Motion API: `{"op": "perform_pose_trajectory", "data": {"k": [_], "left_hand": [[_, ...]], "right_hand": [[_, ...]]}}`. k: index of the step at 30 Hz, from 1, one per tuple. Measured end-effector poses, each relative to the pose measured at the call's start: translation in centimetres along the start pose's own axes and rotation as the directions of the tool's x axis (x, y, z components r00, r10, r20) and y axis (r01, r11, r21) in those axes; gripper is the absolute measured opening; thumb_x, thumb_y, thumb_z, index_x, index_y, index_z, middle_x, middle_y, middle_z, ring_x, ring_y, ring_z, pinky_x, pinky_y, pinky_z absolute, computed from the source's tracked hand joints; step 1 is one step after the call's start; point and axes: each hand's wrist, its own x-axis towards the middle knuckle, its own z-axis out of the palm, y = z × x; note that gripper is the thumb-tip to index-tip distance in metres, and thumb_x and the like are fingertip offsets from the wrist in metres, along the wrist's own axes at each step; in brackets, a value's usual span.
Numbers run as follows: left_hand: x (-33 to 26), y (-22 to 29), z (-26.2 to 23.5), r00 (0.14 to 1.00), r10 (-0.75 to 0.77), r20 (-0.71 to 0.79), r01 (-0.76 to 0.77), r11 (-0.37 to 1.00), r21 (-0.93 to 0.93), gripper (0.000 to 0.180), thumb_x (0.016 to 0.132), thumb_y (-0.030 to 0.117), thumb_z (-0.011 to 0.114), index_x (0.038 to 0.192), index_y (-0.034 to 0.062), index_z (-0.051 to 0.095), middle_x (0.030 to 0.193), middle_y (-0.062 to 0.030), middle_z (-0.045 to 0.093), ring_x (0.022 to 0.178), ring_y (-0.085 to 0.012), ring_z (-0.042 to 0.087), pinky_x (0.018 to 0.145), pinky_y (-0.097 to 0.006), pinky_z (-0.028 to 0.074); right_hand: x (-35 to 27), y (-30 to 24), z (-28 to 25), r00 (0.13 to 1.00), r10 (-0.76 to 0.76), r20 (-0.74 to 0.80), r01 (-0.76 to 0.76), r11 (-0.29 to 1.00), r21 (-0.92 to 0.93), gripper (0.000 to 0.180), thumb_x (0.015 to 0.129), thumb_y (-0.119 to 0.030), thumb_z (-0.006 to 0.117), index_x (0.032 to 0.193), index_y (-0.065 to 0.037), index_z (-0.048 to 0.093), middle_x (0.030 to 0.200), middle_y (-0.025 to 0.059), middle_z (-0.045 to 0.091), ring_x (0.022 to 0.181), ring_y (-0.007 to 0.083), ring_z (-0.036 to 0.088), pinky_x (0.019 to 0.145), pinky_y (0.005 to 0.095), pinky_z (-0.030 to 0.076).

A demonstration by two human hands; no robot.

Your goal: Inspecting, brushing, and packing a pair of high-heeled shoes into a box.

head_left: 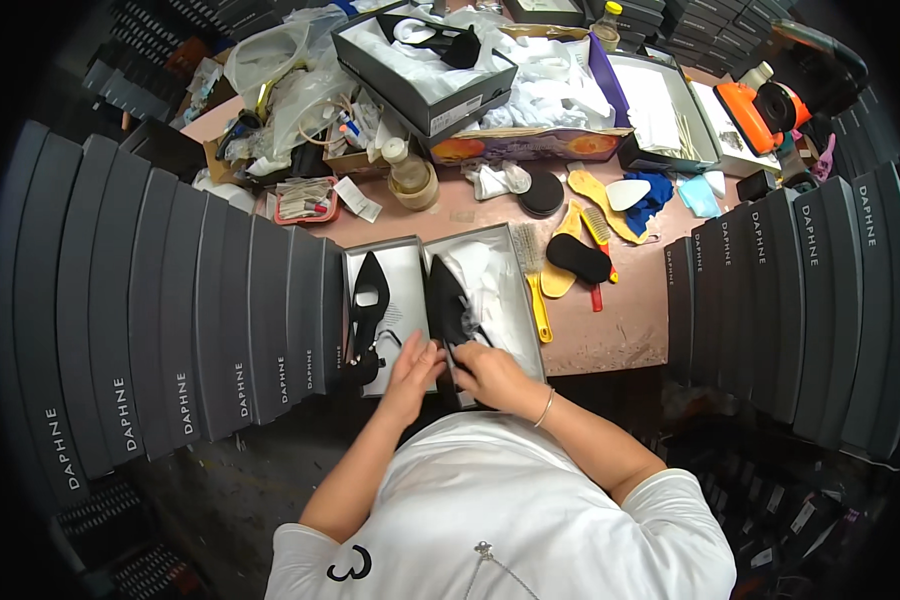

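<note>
At your fingertips: both hands pinch the heel end of the black pointed shoe (pixel 448 305). Your right hand (pixel 488 375) is clamped on its strap, your left hand (pixel 412 368) closed beside it. Its long axis runs away from you, toe far, over white tissue in the open grey shoebox (pixel 515 300). Matte fabric, slim taper. Its mate (pixel 368 315) lies in the lid, left.

Hands at a shoe box, frame centre

Left hand (pixel 411 368) and right hand (pixel 487 375) touch a black pointed shoe (pixel 448 305) in the open grey box (pixel 515 262).
</note>
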Motion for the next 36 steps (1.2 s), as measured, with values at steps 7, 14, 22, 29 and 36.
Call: {"op": "perform_pose_trajectory", "data": {"k": [7, 14, 22, 29, 36], "left_hand": [[1.9, 0.4, -1.2, 0.996, -0.023, -0.085, -0.004, 0.952, -0.306, 0.047, 0.09, 0.049, 0.053, 0.099, 0.0034, 0.057, 0.084, -0.0116, 0.064, 0.078, -0.0242, 0.065, 0.075, -0.038, 0.052], [5.7, 8.1, -4.8, 0.99, -0.119, -0.082, 0.115, 0.992, -0.048, 0.058, 0.088, 0.061, 0.049, 0.107, 0.0064, 0.055, 0.082, -0.0115, 0.065, 0.063, -0.0191, 0.065, 0.051, -0.03, 0.054], [9.9, 8.6, -8.1, 0.98, -0.197, -0.032, 0.197, 0.98, 0.016, 0.056, 0.086, 0.051, 0.061, 0.109, 0.0007, 0.056, 0.089, -0.0134, 0.066, 0.071, -0.025, 0.067, 0.061, -0.032, 0.056], [8.1, 8.2, -0.6, 0.861, 0.508, -0.002, -0.418, 0.71, 0.567, 0.072, 0.081, 0.039, 0.071, 0.129, -0.0076, 0.045, 0.12, -0.0236, 0.058, 0.109, -0.0285, 0.059, 0.092, -0.039, 0.047], [8.1, -7.9, 6.2, 0.884, 0.261, 0.387, -0.442, 0.203, 0.874, 0.039, 0.081, 0.016, 0.069, 0.116, 0.0045, 0.055, 0.096, -0.0187, 0.058, 0.092, -0.035, 0.059, 0.084, -0.041, 0.049]], "right_hand": [[4.3, 2.9, -4.6, 0.976, 0.056, -0.21, -0.048, 0.998, 0.045, 0.031, 0.086, -0.018, 0.061, 0.111, 0.0, 0.056, 0.094, 0.0192, 0.062, 0.086, 0.0379, 0.062, 0.074, 0.044, 0.05], [2.3, 11.2, 3.2, 0.996, 0.091, -0.02, -0.09, 0.884, -0.458, 0.045, 0.075, -0.01, 0.063, 0.118, -0.006, 0.053, 0.096, 0.018, 0.058, 0.094, 0.0393, 0.058, 0.077, 0.0478, 0.049], [1.9, 4.8, -14.9, 0.976, 0.084, -0.202, -0.098, 0.993, -0.059, 0.033, 0.074, -0.007, 0.067, 0.105, 0.002, 0.063, 0.087, 0.0141, 0.059, 0.077, 0.026, 0.059, 0.07, 0.0349, 0.047], [1.6, 6.7, -24.2, 0.916, 0.2, -0.347, -0.191, 0.98, 0.059, 0.024, 0.077, -0.005, 0.061, 0.098, 0.004, 0.065, 0.086, 0.0092, 0.06, 0.08, 0.0177, 0.058, 0.073, 0.0278, 0.045], [0.5, 5.5, -23.4, 0.93, 0.022, -0.368, -0.16, 0.924, -0.348, 0.026, 0.072, -0.004, 0.061, 0.096, 0.003, 0.064, 0.08, 0.0161, 0.055, 0.074, 0.0316, 0.056, 0.069, 0.038, 0.045]]}}
